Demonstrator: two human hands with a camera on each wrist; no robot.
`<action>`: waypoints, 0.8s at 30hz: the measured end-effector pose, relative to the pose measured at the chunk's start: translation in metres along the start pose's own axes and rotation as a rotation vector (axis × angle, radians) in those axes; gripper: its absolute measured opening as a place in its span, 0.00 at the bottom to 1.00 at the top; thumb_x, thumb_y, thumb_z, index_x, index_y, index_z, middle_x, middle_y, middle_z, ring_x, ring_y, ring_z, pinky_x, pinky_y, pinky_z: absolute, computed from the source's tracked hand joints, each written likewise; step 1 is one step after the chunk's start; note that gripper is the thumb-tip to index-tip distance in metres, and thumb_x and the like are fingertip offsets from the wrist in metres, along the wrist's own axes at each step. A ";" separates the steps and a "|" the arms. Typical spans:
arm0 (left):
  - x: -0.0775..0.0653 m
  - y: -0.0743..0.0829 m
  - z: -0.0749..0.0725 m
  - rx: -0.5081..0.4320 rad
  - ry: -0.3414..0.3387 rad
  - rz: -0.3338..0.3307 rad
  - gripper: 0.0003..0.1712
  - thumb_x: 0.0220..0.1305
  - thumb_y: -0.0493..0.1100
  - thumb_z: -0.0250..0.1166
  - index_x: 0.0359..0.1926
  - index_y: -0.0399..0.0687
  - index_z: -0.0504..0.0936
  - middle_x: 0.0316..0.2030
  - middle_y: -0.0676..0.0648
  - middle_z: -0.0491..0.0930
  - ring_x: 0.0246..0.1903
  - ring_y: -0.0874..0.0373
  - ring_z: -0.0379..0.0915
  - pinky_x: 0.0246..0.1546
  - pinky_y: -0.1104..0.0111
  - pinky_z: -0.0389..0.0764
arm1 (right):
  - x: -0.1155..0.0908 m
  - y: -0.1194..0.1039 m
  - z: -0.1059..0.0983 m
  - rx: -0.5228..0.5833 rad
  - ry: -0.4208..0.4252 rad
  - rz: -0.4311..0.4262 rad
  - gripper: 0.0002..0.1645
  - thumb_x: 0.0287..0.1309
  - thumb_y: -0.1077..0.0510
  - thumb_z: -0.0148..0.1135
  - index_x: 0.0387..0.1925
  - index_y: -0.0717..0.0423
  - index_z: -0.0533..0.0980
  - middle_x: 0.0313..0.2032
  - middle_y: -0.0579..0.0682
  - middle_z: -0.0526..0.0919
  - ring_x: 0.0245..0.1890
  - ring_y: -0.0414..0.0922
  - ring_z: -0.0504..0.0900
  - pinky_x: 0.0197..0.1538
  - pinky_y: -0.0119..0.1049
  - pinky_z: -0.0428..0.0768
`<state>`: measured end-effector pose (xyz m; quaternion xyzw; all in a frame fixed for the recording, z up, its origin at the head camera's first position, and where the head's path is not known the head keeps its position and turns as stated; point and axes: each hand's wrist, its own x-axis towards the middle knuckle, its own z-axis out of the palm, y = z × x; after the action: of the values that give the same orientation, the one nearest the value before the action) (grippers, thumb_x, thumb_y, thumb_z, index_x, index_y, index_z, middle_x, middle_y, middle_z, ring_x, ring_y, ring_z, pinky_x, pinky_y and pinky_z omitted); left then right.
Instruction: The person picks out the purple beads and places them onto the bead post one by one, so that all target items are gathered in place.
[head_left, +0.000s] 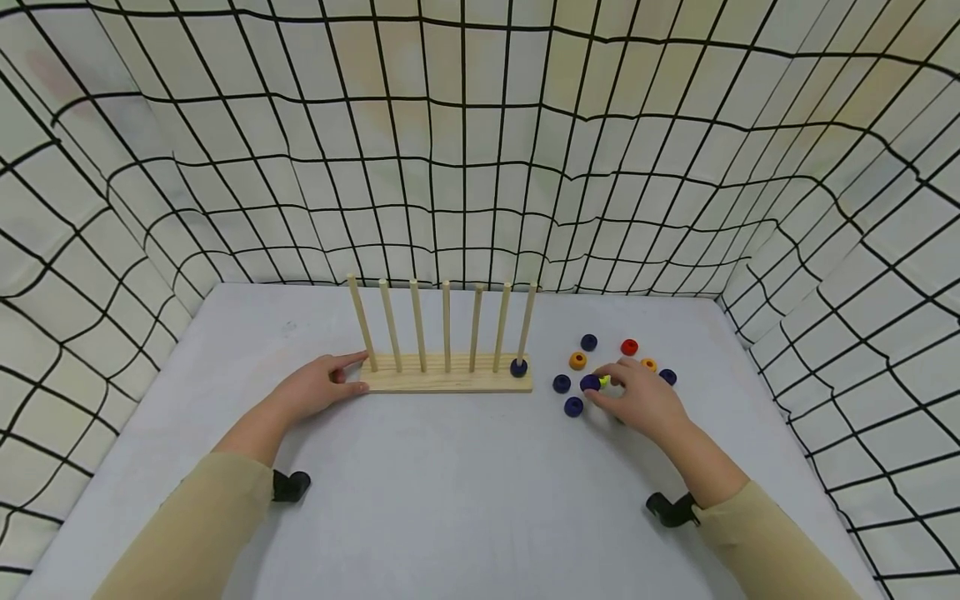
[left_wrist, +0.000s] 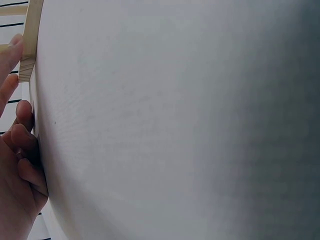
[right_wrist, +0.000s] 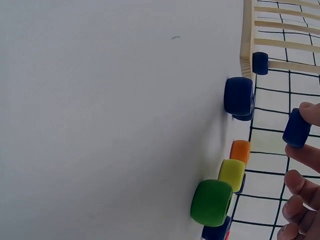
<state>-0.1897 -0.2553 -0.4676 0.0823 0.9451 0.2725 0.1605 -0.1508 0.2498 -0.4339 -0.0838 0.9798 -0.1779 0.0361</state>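
Pinching a blue bead [head_left: 590, 383] between thumb and index finger, the right hand [head_left: 639, 400] occupies the right half of the head view. The right wrist view shows this held bead raised clear of the white tabletop [head_left: 420, 492], with the remaining fingers loosely bent beside it. The left hand [head_left: 315, 390] grips the left end of a wooden peg stand [head_left: 442, 383], its thumb and index finger set apart near the front and rear corners of that end. The peg stand consists of a flat rectangular base bearing seven pegs in a single row. A threaded blue bead [head_left: 518, 367] sits at the foot of the rightmost peg [head_left: 527, 321].

Loose beads lie on the tabletop to the right of the stand, near the right hand: four blue ones, among them a rear blue bead [head_left: 588, 342] and a front blue bead [head_left: 573, 407]; two orange, the nearer to the stand being the left orange bead [head_left: 577, 361]; a red bead [head_left: 629, 347] toward the rear; and a yellow bead [head_left: 604, 381], partly hidden by the fingers. A green bead [right_wrist: 212, 203] appears large in the right wrist view, overlapping the yellow one. Tan sleeves [head_left: 198, 525] cover both forearms. Black netting [head_left: 462, 167] spans the pale walls behind the tabletop and at both sides.
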 end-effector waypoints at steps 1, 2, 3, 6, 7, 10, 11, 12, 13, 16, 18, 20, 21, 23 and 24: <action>0.000 0.000 0.000 -0.003 0.000 0.000 0.43 0.63 0.62 0.66 0.74 0.52 0.65 0.31 0.48 0.68 0.30 0.54 0.62 0.33 0.62 0.63 | 0.001 -0.001 0.000 0.005 0.003 -0.001 0.26 0.58 0.38 0.67 0.52 0.47 0.82 0.46 0.51 0.80 0.44 0.50 0.79 0.40 0.46 0.78; 0.000 0.000 0.000 -0.004 -0.001 0.002 0.43 0.63 0.62 0.66 0.74 0.51 0.65 0.31 0.48 0.68 0.30 0.54 0.62 0.32 0.62 0.63 | 0.001 -0.002 0.000 0.009 0.005 -0.003 0.26 0.58 0.38 0.67 0.52 0.48 0.82 0.46 0.51 0.80 0.44 0.50 0.79 0.41 0.46 0.78; 0.000 0.000 0.000 -0.006 0.000 0.003 0.43 0.63 0.62 0.66 0.74 0.51 0.65 0.31 0.48 0.68 0.30 0.54 0.62 0.32 0.62 0.63 | 0.002 -0.003 0.000 0.010 0.007 -0.005 0.26 0.58 0.38 0.67 0.52 0.48 0.82 0.46 0.51 0.80 0.45 0.51 0.79 0.42 0.47 0.79; 0.000 0.000 0.000 -0.010 0.002 0.008 0.43 0.63 0.62 0.67 0.73 0.50 0.66 0.31 0.48 0.68 0.30 0.54 0.62 0.32 0.62 0.63 | 0.003 -0.007 -0.002 0.013 0.009 -0.007 0.27 0.58 0.37 0.67 0.53 0.49 0.82 0.46 0.52 0.80 0.45 0.52 0.79 0.43 0.49 0.78; 0.001 0.000 0.000 -0.010 0.002 0.010 0.43 0.63 0.62 0.67 0.73 0.50 0.66 0.31 0.48 0.68 0.30 0.54 0.62 0.32 0.62 0.63 | 0.003 -0.007 -0.002 0.012 0.010 -0.007 0.27 0.58 0.38 0.67 0.53 0.49 0.81 0.46 0.52 0.80 0.46 0.52 0.79 0.44 0.49 0.78; 0.001 0.000 0.000 -0.010 0.003 0.014 0.43 0.63 0.62 0.67 0.73 0.50 0.66 0.30 0.48 0.68 0.30 0.55 0.62 0.32 0.62 0.63 | 0.005 -0.009 -0.003 0.012 0.012 -0.005 0.28 0.59 0.38 0.67 0.54 0.49 0.81 0.46 0.52 0.80 0.46 0.52 0.79 0.43 0.48 0.78; 0.001 0.000 0.000 -0.012 0.005 0.012 0.43 0.63 0.62 0.67 0.73 0.50 0.66 0.30 0.48 0.68 0.30 0.55 0.62 0.32 0.62 0.63 | 0.005 -0.010 -0.003 0.014 0.011 -0.004 0.28 0.59 0.39 0.67 0.54 0.50 0.81 0.46 0.53 0.80 0.46 0.52 0.79 0.43 0.48 0.78; 0.001 0.000 0.001 -0.011 0.003 0.014 0.43 0.63 0.62 0.67 0.73 0.50 0.66 0.30 0.48 0.68 0.30 0.55 0.62 0.32 0.62 0.63 | 0.005 -0.011 -0.004 0.016 0.012 -0.003 0.28 0.59 0.39 0.67 0.54 0.50 0.81 0.46 0.53 0.80 0.46 0.53 0.79 0.43 0.48 0.78; 0.001 0.000 0.001 -0.013 0.002 0.014 0.43 0.63 0.62 0.66 0.73 0.50 0.66 0.30 0.48 0.68 0.29 0.55 0.62 0.32 0.62 0.63 | 0.005 -0.011 -0.004 0.018 0.012 0.002 0.28 0.59 0.38 0.67 0.55 0.50 0.81 0.46 0.53 0.80 0.46 0.52 0.79 0.43 0.48 0.78; 0.002 0.000 0.001 -0.013 0.002 0.014 0.44 0.63 0.63 0.66 0.73 0.50 0.66 0.30 0.48 0.69 0.29 0.55 0.62 0.32 0.62 0.63 | 0.005 -0.013 -0.005 0.034 0.014 0.002 0.29 0.59 0.38 0.66 0.56 0.50 0.80 0.47 0.53 0.80 0.46 0.53 0.79 0.44 0.48 0.77; 0.001 0.000 0.000 -0.008 0.001 0.020 0.44 0.63 0.63 0.66 0.73 0.49 0.66 0.30 0.48 0.69 0.29 0.55 0.62 0.31 0.62 0.63 | 0.006 -0.014 -0.006 0.041 0.020 -0.001 0.29 0.60 0.38 0.66 0.56 0.51 0.80 0.47 0.54 0.80 0.46 0.53 0.79 0.44 0.48 0.77; 0.001 -0.001 0.000 -0.004 0.003 0.018 0.43 0.63 0.63 0.66 0.73 0.50 0.66 0.30 0.48 0.69 0.29 0.55 0.62 0.32 0.62 0.63 | 0.006 -0.016 -0.006 0.043 0.030 -0.007 0.29 0.60 0.39 0.66 0.56 0.51 0.80 0.46 0.54 0.80 0.45 0.53 0.79 0.43 0.48 0.77; 0.001 -0.001 0.000 -0.005 0.004 0.019 0.43 0.63 0.63 0.66 0.73 0.50 0.66 0.30 0.48 0.69 0.29 0.55 0.62 0.31 0.62 0.63 | 0.006 -0.016 -0.007 0.045 0.036 -0.010 0.29 0.60 0.39 0.66 0.56 0.51 0.80 0.46 0.54 0.80 0.44 0.52 0.78 0.43 0.47 0.77; 0.001 0.000 0.000 -0.011 0.003 0.019 0.43 0.64 0.62 0.66 0.73 0.50 0.65 0.30 0.48 0.69 0.28 0.55 0.62 0.31 0.62 0.63 | 0.007 -0.017 -0.007 0.045 0.048 -0.014 0.29 0.60 0.39 0.67 0.56 0.51 0.80 0.45 0.53 0.80 0.42 0.50 0.77 0.41 0.45 0.76; 0.001 0.000 0.000 -0.014 0.004 0.017 0.43 0.64 0.62 0.66 0.73 0.50 0.66 0.30 0.48 0.69 0.28 0.55 0.62 0.31 0.62 0.63 | 0.007 -0.018 -0.008 0.047 0.053 -0.015 0.29 0.59 0.40 0.67 0.56 0.51 0.80 0.45 0.53 0.80 0.41 0.50 0.77 0.40 0.45 0.76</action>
<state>-0.1908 -0.2554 -0.4676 0.0888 0.9428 0.2805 0.1568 -0.1556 0.2345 -0.4206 -0.0857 0.9753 -0.2035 0.0106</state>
